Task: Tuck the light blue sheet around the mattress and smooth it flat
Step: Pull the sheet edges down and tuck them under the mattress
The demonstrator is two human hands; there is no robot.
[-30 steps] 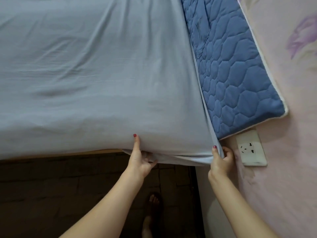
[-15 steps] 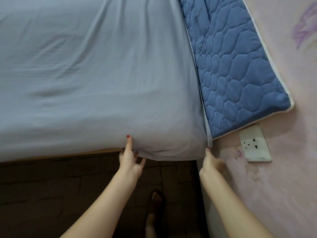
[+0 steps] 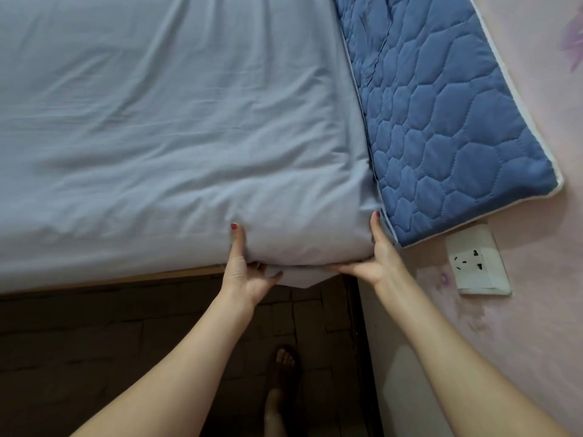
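The light blue sheet (image 3: 164, 127) covers the mattress, with soft creases across its top. At the near right corner the mattress is lifted a little and a flap of sheet (image 3: 296, 279) hangs out below it. My left hand (image 3: 244, 272) grips that corner from the left, thumb up on the side and fingers curled under into the loose fabric. My right hand (image 3: 375, 257) cups the corner from the right, thumb up along the edge and fingers reaching under the mattress.
A dark blue quilted pad (image 3: 441, 121) stands between the bed and the pink wall (image 3: 536, 310). A white wall socket (image 3: 476, 263) sits just right of my right hand. A wooden bed frame edge (image 3: 126, 280), dark tiled floor and my sandalled foot (image 3: 284, 370) lie below.
Both hands have moved under the corner and raised it; the right hand shifted left from the wall side to beneath the mattress, and a flap of sheet now hangs out between them.
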